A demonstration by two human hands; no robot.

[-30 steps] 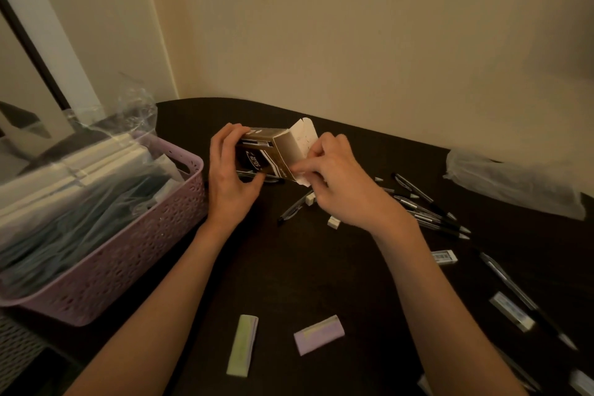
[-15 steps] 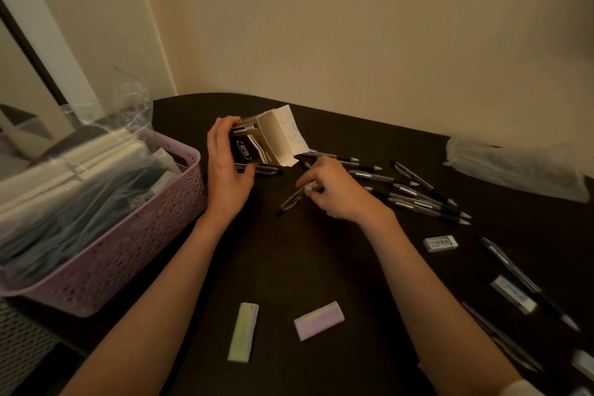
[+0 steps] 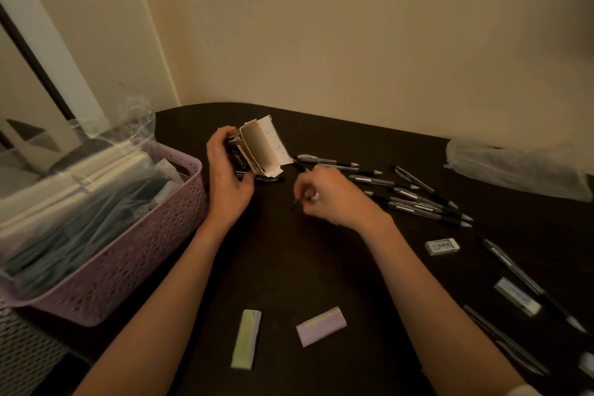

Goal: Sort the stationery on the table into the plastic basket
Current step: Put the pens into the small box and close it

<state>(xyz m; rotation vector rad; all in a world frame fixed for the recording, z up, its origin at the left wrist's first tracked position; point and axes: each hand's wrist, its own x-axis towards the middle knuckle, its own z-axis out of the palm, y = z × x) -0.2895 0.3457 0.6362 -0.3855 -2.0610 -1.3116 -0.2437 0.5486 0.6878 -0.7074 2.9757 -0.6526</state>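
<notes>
Near the middle of the frame, slightly up and left, the left hand (image 3: pixel 229 177) grips a small cardboard box (image 3: pixel 257 148), fingers curled round its left side and thumb under it, holding it tilted with its open flap turned toward the right. Just to the right and a little lower, the right hand (image 3: pixel 334 194) has its fingers closed on a pen (image 3: pixel 299 200) whose dark tip pokes out to the left, just above the dark table (image 3: pixel 289 267); the pen sits apart from the box, below its open end. More pens (image 3: pixel 418 199) lie scattered to the right of that hand. The pink plastic basket (image 3: pixel 128 254), stuffed with wrapped packets, stands at the left edge. Half a second ago the right hand was only reaching down onto the pen; a second ago it was at the box flap.
</notes>
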